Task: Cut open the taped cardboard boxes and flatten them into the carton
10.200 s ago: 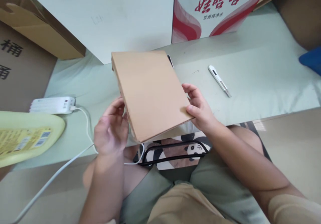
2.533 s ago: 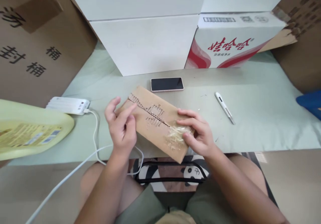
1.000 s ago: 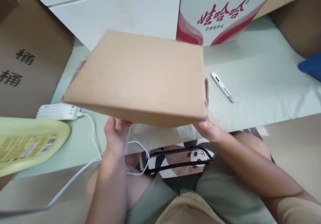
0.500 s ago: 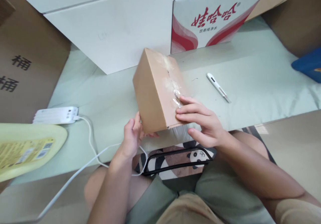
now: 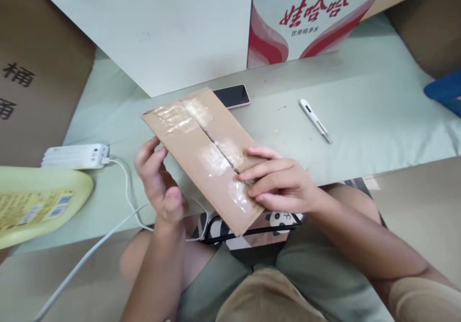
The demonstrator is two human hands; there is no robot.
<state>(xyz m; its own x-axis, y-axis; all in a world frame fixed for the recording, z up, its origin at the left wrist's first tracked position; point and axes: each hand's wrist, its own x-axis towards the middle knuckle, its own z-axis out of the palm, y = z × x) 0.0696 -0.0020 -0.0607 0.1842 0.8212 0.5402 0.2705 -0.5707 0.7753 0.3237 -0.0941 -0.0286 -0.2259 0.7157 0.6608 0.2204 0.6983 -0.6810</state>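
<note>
A small brown cardboard box (image 5: 201, 144) is held over the near edge of the pale green table (image 5: 360, 105), its taped seam facing up. Clear tape patches cross the seam. My left hand (image 5: 156, 180) grips the box's left side with curled fingers. My right hand (image 5: 279, 182) rests on the top face, fingertips pressed on the tape near the seam. A white utility knife (image 5: 315, 120) lies on the table to the right, apart from both hands. A black phone (image 5: 232, 96) lies just behind the box.
A white power bank (image 5: 74, 154) with a white cable (image 5: 126, 192) sits at the left, beside a yellow bottle (image 5: 36, 204). Large white (image 5: 151, 24), red-and-white (image 5: 309, 14) and brown cartons (image 5: 32, 72) line the back. A blue object (image 5: 444, 91) lies at the right edge.
The box has been turned from standing on edge to lying flatter with its taped seam up. My left hand moved from beneath it to its left side; the phone is uncovered.
</note>
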